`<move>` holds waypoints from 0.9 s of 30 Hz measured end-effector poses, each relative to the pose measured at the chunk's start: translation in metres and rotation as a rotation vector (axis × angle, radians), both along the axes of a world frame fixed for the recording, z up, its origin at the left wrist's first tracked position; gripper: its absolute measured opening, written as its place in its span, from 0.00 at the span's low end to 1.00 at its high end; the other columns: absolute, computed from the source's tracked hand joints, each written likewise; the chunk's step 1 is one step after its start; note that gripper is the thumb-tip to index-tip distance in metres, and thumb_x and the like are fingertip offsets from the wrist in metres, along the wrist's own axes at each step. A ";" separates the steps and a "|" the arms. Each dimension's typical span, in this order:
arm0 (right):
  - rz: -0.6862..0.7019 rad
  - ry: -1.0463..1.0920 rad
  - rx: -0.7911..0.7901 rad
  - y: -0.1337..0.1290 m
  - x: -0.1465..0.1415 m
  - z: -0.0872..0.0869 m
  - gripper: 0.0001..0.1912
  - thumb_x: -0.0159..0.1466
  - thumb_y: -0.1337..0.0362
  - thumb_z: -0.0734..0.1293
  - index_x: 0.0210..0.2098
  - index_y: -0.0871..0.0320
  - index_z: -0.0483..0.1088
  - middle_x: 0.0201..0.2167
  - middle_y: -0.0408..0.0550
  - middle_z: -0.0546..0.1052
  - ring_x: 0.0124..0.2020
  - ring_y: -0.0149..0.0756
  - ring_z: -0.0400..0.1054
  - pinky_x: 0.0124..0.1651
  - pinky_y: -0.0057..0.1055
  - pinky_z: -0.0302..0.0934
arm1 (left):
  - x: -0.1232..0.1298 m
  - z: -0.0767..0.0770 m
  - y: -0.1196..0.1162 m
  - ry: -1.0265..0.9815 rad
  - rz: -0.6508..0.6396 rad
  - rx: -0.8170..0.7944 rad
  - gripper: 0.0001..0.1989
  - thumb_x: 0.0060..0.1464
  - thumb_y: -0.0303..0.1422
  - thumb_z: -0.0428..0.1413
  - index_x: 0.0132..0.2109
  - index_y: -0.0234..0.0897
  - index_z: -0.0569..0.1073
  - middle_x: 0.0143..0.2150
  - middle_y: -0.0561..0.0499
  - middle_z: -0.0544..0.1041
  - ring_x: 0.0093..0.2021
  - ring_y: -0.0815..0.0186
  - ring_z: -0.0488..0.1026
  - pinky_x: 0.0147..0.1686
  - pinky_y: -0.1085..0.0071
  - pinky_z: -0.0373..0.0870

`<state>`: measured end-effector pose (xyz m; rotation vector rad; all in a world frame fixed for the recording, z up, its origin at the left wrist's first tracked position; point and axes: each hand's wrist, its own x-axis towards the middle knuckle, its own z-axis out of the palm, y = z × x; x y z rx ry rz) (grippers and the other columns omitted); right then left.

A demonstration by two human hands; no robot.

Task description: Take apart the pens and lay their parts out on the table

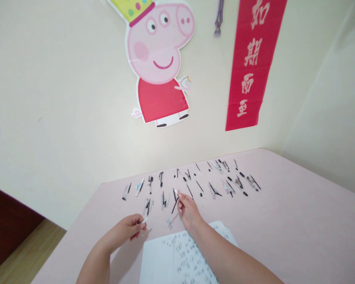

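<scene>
Between the thumb and fingers of my left hand (136, 226) is a small slim white piece (144, 221), whose kind I cannot make out. My right hand (188, 210) pinches a thin black pen refill (174, 205), which slants down to the left from the fingertips. Just below the refill, a small pale blue and clear piece (169, 223) lies on the table. Dismantled pen parts (148, 206) rest near my left hand, and more black pen parts (163, 199) sit just beyond the two hands.
Two rows of small groups of pen parts (214, 189) stretch across the pink table (284, 221), with loose black caps among them. An open notebook with handwriting (156, 260) lies under my right forearm. The wall (77, 118) rises behind the table's far edge.
</scene>
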<state>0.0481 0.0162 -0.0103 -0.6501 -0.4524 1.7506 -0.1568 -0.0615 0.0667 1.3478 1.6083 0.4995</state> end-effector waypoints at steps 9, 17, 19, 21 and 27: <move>0.112 0.009 -0.033 -0.009 -0.006 0.008 0.16 0.41 0.60 0.75 0.22 0.62 0.67 0.14 0.35 0.63 0.15 0.20 0.53 0.15 0.19 0.44 | 0.051 -0.013 0.014 -0.411 0.245 0.123 0.23 0.40 0.51 0.58 0.33 0.35 0.68 0.32 0.47 0.76 0.35 0.63 0.73 0.38 0.67 0.67; 0.181 -0.133 0.058 -0.015 -0.011 0.006 0.19 0.42 0.55 0.74 0.24 0.62 0.67 0.11 0.35 0.63 0.13 0.22 0.54 0.16 0.20 0.48 | 0.088 -0.042 0.019 -0.590 0.316 0.183 0.18 0.43 0.46 0.58 0.33 0.35 0.69 0.30 0.50 0.76 0.31 0.66 0.73 0.36 0.70 0.68; 0.194 -0.160 0.057 -0.016 -0.013 0.004 0.20 0.41 0.53 0.74 0.24 0.61 0.66 0.11 0.35 0.63 0.13 0.23 0.55 0.17 0.21 0.49 | 0.090 -0.044 0.018 -0.574 0.326 0.186 0.17 0.45 0.46 0.57 0.33 0.35 0.69 0.27 0.52 0.74 0.27 0.68 0.71 0.31 0.72 0.67; 0.201 -0.187 0.067 -0.017 -0.014 0.002 0.21 0.42 0.52 0.73 0.25 0.61 0.66 0.12 0.35 0.64 0.14 0.23 0.55 0.17 0.21 0.50 | 0.091 -0.046 0.017 -0.555 0.339 0.194 0.16 0.45 0.45 0.57 0.32 0.35 0.69 0.25 0.53 0.73 0.25 0.70 0.69 0.28 0.74 0.65; 0.126 -0.506 0.217 -0.014 -0.012 -0.005 0.15 0.50 0.54 0.68 0.28 0.61 0.68 0.16 0.39 0.67 0.17 0.26 0.57 0.21 0.23 0.50 | 0.091 -0.048 0.018 -0.629 0.410 0.195 0.15 0.40 0.39 0.62 0.32 0.34 0.70 0.24 0.56 0.69 0.22 0.74 0.64 0.25 0.77 0.64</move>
